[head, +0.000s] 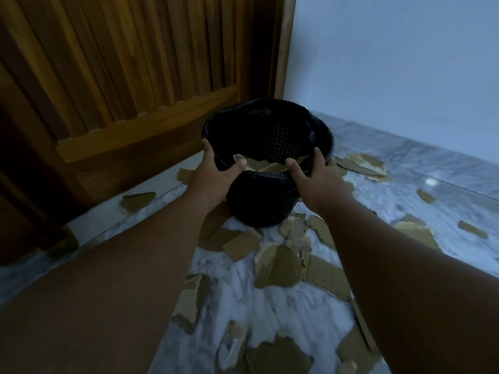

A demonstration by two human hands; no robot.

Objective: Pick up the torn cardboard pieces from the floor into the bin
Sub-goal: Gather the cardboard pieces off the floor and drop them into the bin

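Black perforated bin [266, 139] with dark liner, tilted toward the person, gripped at its near rim by left hand [213, 176] and right hand [314, 176], some torn cardboard pieces [278, 265] inside between the thumbs, most scattered on the marble floor [270, 309] below both hands.

Dim room corner.
Slatted wooden door [113, 76] standing beyond the hands, pale wall [391, 63] rising rightward, marble floor [243, 300] lying beneath.

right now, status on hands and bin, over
Left hand and right hand both gripping bin rim. Some cardboard pieces inside. Many pieces on floor. Nothing blocking.
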